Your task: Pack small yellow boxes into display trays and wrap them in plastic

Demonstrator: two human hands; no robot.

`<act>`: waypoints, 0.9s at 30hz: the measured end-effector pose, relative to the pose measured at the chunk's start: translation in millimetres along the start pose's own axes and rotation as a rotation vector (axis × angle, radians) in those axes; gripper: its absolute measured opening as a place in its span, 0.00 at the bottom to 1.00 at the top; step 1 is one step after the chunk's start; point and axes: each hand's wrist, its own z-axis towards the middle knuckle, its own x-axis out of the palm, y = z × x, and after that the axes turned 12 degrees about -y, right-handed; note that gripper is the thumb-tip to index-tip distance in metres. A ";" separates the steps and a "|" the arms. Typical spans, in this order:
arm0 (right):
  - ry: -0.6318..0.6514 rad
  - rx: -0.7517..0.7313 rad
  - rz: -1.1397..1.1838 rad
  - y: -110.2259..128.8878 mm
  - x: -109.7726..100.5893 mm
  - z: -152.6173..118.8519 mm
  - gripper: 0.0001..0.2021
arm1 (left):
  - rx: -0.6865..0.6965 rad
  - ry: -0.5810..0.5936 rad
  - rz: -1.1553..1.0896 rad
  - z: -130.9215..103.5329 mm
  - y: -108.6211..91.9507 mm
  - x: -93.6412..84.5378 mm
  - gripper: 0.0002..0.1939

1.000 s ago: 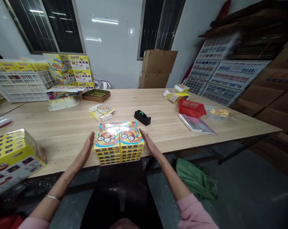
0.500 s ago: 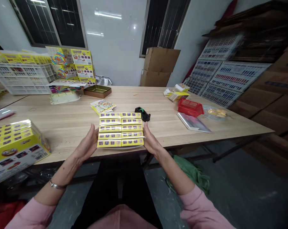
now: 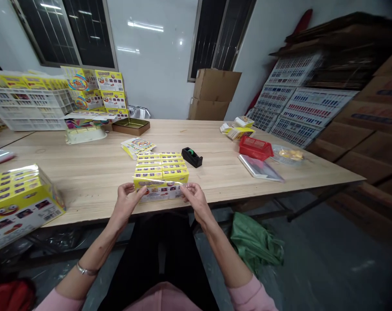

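Observation:
A block of small yellow boxes (image 3: 161, 170), laid in two columns, sits at the front edge of the table in clear plastic wrap (image 3: 160, 182). Its near side, with printed pictures and a barcode, faces me. At the near left corner my left hand (image 3: 127, 199) is closed, thumb and fingers pinching the edge of the wrap. My right hand (image 3: 196, 201) pinches the wrap the same way at the near right corner. Just behind the block lie flattened printed cartons (image 3: 138, 146), and a black tape dispenser (image 3: 192, 157) with green inside stands to its right.
A larger wrapped block of yellow boxes (image 3: 23, 203) stands at the left edge. Behind are a white crate (image 3: 30, 106), stacked yellow cartons (image 3: 109, 93) and an open tin (image 3: 131, 126). To the right are a red basket (image 3: 256, 149), a booklet (image 3: 260, 168) and a clear dish (image 3: 288, 155).
Both hands have moved from the block's sides to its near corners and now pinch the wrap. The block has tipped back down, so its printed near side shows.

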 end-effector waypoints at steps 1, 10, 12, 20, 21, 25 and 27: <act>0.039 -0.018 0.008 0.5 1.5 -0.6 0.24 | -0.025 0.009 -0.004 -0.3 -0.8 1.0 0.36; 0.075 -0.169 -0.032 -7.1 -5.2 4.0 0.14 | 0.004 0.210 -0.051 -5.3 -1.0 -8.7 0.24; 0.058 -0.194 -0.059 -18.2 -4.6 10.8 0.13 | -0.013 0.219 -0.047 -2.9 11.2 -4.9 0.25; 0.000 -0.204 -0.108 -50.5 2.9 28.0 0.13 | 0.036 0.146 -0.024 4.4 39.4 9.4 0.25; 0.004 -0.197 -0.098 -51.8 3.1 28.2 0.13 | 0.027 0.148 -0.029 4.6 40.6 9.0 0.24; 0.003 -0.161 -0.067 -56.5 3.6 29.1 0.14 | 0.001 0.138 -0.056 5.5 44.1 7.3 0.25; -0.010 -0.156 -0.064 -61.7 3.6 28.7 0.15 | 0.012 0.134 -0.049 5.3 46.1 6.5 0.25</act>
